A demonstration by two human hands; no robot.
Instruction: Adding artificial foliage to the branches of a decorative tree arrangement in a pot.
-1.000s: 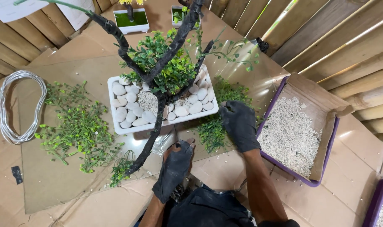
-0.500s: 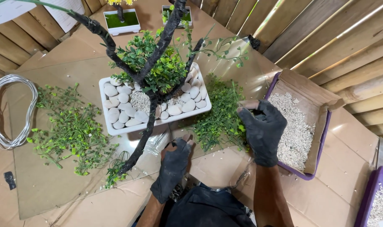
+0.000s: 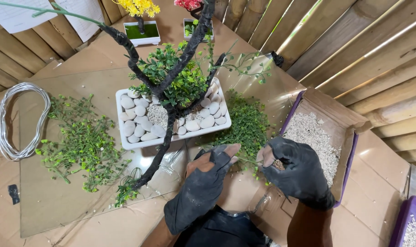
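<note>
Two gloved hands, left (image 3: pixel 203 183) and right (image 3: pixel 299 174), pinch one green sprig (image 3: pixel 244 160).

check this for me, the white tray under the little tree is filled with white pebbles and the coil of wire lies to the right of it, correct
Not quite. The head view shows the coil of wire lying to the left of the white tray, at the table's far left edge, beyond the loose green sprigs. The tray does hold white pebbles under the little tree.

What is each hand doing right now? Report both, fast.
Left hand: gloved, fingers partly curled, fingertips pinching a thin green sprig.
Right hand: gloved, cupped closed around some gravel, fingertips at the same sprig.
</note>
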